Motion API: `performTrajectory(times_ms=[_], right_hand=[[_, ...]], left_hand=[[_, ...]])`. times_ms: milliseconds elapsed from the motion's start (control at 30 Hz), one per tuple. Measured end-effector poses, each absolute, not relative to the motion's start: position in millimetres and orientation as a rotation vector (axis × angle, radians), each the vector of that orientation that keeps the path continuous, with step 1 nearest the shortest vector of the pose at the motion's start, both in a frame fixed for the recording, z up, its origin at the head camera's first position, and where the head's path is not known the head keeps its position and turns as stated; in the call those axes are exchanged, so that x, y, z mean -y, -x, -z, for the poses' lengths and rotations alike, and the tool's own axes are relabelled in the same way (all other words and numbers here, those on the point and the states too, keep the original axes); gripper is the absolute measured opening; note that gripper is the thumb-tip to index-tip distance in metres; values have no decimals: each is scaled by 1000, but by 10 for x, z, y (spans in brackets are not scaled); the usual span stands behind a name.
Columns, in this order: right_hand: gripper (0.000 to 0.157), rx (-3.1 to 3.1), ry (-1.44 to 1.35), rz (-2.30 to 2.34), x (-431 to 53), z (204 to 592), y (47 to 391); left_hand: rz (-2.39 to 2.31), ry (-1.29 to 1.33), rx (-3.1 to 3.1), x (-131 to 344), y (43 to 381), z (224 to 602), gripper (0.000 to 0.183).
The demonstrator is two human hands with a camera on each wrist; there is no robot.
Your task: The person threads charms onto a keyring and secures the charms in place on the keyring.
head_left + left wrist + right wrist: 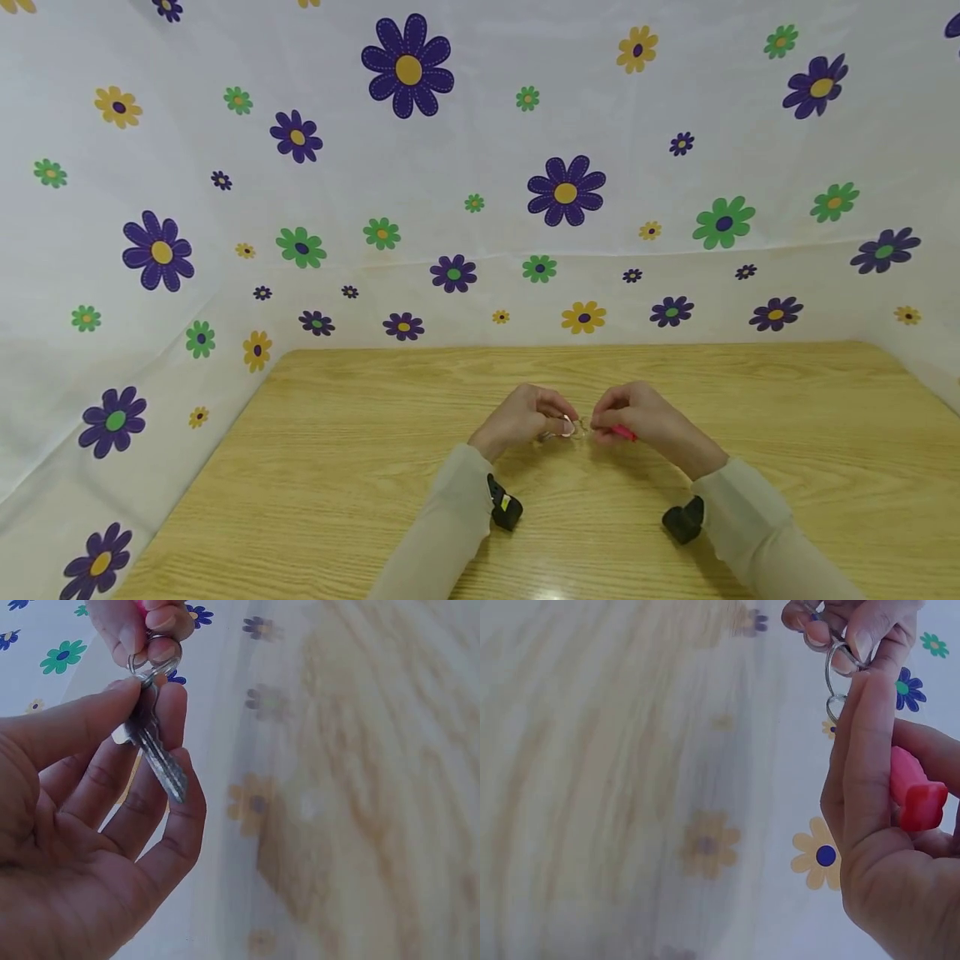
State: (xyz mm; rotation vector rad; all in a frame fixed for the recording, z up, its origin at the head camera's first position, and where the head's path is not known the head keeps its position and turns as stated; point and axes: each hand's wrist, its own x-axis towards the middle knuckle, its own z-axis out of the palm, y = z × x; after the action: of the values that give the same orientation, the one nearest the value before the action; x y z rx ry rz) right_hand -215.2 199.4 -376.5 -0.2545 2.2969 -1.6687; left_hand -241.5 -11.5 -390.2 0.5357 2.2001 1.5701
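Observation:
My left hand [527, 417] pinches a silver key [161, 757] by its head, between thumb and index finger. The key's toothed blade slants down across the other fingers in the left wrist view. A metal split ring [829, 667] stretches between the two hands, with a smaller ring [834, 707] linked below it. My right hand [645, 417] grips a pink and red key charm [915, 791], whose rounded end shows beside the palm; the rest is hidden by the fingers. Right fingertips are at the rings, close to the left fingertips. Both hands are held low over the table.
The wood-grain table [360, 467] spreads around both hands. White cloth [465, 150] with purple, green and yellow flowers rises behind it and along its sides. A black camera [506, 507] is strapped to the left wrist, another black camera [684, 521] to the right.

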Motion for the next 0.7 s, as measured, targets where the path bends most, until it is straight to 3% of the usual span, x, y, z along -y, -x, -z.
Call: performTrajectory(times_ms=[433,700], right_hand=[[24,-2036,256,1888,-2012,3791,2200],[19,-2114,341,1750,-2017,3788,2195]], left_hand=[[-1621,-528,-2166,164,2452,3889,13],[-1602,-546,-2179,216,2455,3860,15]])
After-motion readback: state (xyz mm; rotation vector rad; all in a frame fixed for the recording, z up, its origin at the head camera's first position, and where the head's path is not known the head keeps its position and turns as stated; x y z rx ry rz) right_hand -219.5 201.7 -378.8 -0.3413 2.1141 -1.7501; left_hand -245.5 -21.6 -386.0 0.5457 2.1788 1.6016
